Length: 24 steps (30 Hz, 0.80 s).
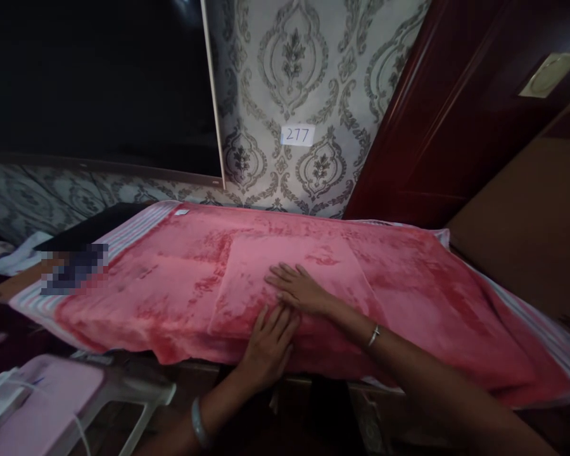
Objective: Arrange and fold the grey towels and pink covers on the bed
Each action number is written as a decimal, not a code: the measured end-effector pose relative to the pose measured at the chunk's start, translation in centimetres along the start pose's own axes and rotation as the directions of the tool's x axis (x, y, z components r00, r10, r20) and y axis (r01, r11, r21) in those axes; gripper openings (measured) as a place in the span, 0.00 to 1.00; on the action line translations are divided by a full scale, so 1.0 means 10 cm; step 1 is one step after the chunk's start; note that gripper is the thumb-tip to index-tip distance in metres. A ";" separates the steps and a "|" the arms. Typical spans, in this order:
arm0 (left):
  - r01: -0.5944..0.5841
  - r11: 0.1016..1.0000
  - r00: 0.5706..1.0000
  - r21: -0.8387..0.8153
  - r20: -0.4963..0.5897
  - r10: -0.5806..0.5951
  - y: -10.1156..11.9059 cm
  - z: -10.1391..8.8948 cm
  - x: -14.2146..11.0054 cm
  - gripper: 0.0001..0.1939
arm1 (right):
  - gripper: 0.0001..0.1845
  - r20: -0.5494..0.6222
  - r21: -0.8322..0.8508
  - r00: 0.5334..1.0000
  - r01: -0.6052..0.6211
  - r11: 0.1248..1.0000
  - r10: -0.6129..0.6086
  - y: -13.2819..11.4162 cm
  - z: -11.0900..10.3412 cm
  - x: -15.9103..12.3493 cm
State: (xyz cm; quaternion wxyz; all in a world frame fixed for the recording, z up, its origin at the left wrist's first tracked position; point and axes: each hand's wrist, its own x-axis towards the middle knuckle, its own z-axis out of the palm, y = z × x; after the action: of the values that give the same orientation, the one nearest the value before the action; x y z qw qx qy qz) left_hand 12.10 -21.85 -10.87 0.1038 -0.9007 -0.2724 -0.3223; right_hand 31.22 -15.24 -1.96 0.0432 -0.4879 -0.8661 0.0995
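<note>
A pink plush blanket (pixel 161 272) with striped ends is spread over a table. On its middle lies a rectangular folded pink plush piece (pixel 256 253), close in colour to the blanket. My right hand (pixel 301 290) rests flat on this folded piece, fingers stretched toward the left. My left hand (pixel 269 347) lies at the folded piece's front edge, its fingers extended onto the fabric and their tips close to my right hand. Neither hand shows anything held between its fingers. Darker brushed patches mark the plush near both hands.
A large dark television (pixel 95 82) hangs over the left side. Patterned wallpaper carries a paper label (pixel 297 134) reading 277. At lower left stands a pink-topped stool (pixel 61 392) with a white power strip (pixel 2 402). A brown cardboard panel (pixel 527 215) leans at right.
</note>
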 end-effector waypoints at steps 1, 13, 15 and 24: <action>0.002 1.000 0.999 -0.005 -0.032 -0.002 0.00 0.02 0.00 0.30 | 0.31 0.010 -0.031 1.000 -0.026 0.999 0.026 0.07 -0.03 0.11; -0.015 0.998 0.977 -0.057 -0.215 0.002 -0.01 0.13 0.01 0.24 | 0.36 0.003 -0.008 0.971 -0.240 0.971 0.240 0.73 -0.19 0.89; -0.013 0.998 0.973 -0.067 -0.229 -0.003 -0.02 0.15 0.01 0.24 | 0.35 -0.049 -0.001 0.975 -0.217 0.976 0.216 0.78 -0.11 0.89; -0.009 0.994 0.972 -0.106 -0.236 -0.017 -0.05 0.23 -0.03 0.29 | 0.34 -0.139 -0.019 0.968 -0.214 0.977 0.209 0.76 -0.08 0.86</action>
State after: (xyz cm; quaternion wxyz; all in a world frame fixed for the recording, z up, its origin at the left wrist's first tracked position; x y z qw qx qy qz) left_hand 12.81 -20.68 -12.81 0.0868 -0.8596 -0.2424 -0.4414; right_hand 33.19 -3.96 -3.04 0.0831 -0.5837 -0.8058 0.0554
